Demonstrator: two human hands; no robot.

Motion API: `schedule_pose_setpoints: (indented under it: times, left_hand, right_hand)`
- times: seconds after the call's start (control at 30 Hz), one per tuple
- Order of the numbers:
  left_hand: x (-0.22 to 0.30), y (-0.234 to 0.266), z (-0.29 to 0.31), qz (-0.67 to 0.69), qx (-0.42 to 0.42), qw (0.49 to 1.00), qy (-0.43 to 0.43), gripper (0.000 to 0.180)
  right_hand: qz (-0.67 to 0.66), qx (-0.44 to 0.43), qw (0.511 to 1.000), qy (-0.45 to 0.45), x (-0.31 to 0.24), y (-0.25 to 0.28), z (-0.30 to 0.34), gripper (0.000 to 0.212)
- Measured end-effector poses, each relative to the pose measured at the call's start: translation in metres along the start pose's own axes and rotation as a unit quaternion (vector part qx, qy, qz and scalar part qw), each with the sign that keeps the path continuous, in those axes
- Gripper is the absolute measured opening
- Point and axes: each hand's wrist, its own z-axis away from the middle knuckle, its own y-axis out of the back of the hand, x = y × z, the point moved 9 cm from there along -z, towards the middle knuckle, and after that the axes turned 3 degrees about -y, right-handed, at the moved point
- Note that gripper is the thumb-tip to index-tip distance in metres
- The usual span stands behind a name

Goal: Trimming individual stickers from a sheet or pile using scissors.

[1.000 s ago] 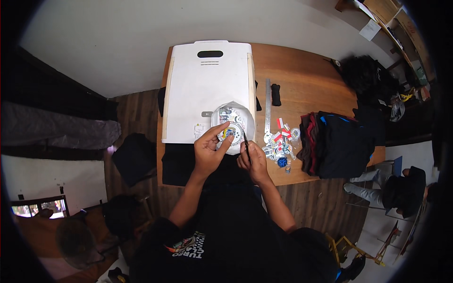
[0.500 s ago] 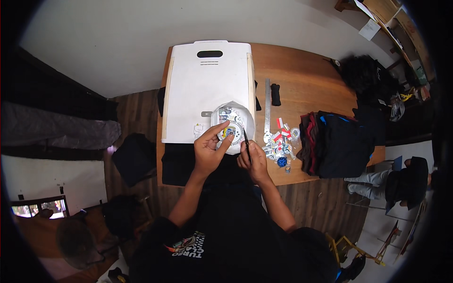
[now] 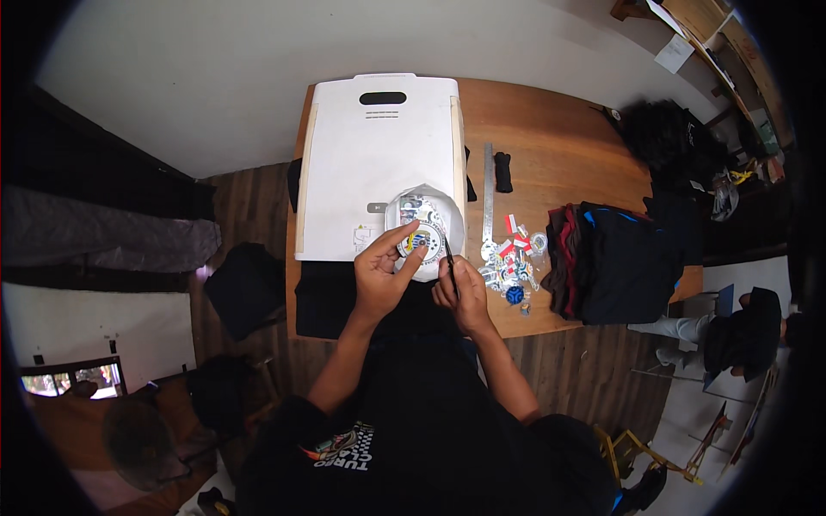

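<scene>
My left hand presses its fingers on a round printed sticker lying on a white sheet at the near end of a large white machine. Just to the right, my right hand grips a thin dark pointed tool, its tip touching the sticker's right edge. Both hands rest over the wooden table's front edge.
A metal ruler and a small black roll lie right of the machine. Several cut stickers are scattered beside a stack of folded dark garments. A black bag sits far right. Another person's legs show at right.
My hands and the sticker stay almost still. The other person's legs at the right have shifted slightly.
</scene>
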Motion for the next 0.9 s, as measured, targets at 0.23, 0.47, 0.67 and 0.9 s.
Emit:
schedule_pose_setpoints:
  times: [0.23,0.47,0.67,0.9]
  left_hand:
    - [0.0004,-0.0004,0.0,-0.005,-0.002,1.0,-0.007,0.042]
    - [0.0013,0.0,-0.0002,-0.003,-0.002,1.0,-0.005,0.042]
    - [0.0008,0.0001,-0.0006,-0.006,-0.004,1.0,-0.002,0.042]
    - [0.0001,-0.0002,-0.0001,0.0,-0.008,1.0,-0.003,0.042]
  right_hand:
    - [0.0,0.005,1.0,-0.004,0.0022,0.002,0.0005,0.038]
    - [0.005,0.01,1.0,-0.005,0.0021,0.0017,0.0006,0.039]
    - [0.006,0.004,1.0,-0.002,-0.0015,0.0007,0.0003,0.039]
    - [0.002,0.0,1.0,-0.005,0.0029,0.003,0.0003,0.039]
